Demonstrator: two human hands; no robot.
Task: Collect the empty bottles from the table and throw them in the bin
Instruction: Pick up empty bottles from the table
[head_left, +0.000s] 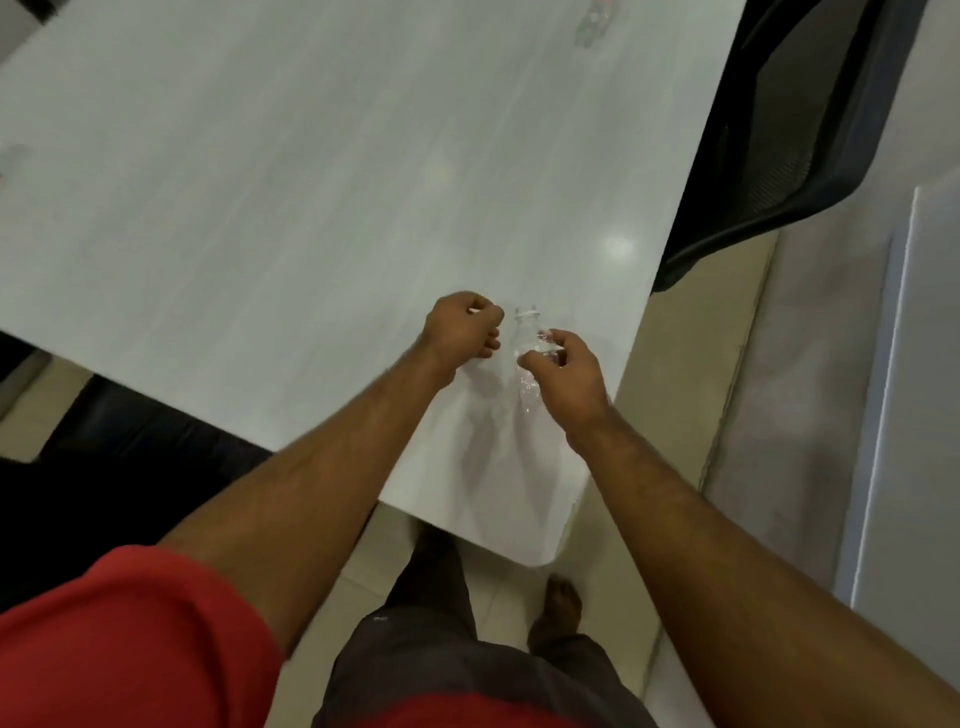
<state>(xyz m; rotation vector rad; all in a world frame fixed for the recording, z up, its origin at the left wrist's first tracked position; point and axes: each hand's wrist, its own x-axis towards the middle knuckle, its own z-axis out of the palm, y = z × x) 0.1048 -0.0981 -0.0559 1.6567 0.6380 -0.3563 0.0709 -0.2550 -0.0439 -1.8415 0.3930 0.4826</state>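
A clear, empty plastic bottle (527, 353) stands upright on the white table (260, 208) near its front right corner, its mouth uncapped. My right hand (563, 374) grips the bottle's body from the right. Just left of the bottle's neck, my left hand (462, 332) is curled, with a small white piece that looks like the cap (472, 310) pinched in its fingers. Another bottle (592, 26) with a red and green label lies blurred at the table's far end.
A black office chair (779, 145) stands at the table's right side, and another dark seat (130, 441) at the front left. A pale cabinet (924, 364) lines the right edge. A blurred object (13, 156) sits at the table's left edge. Tiled floor lies below me.
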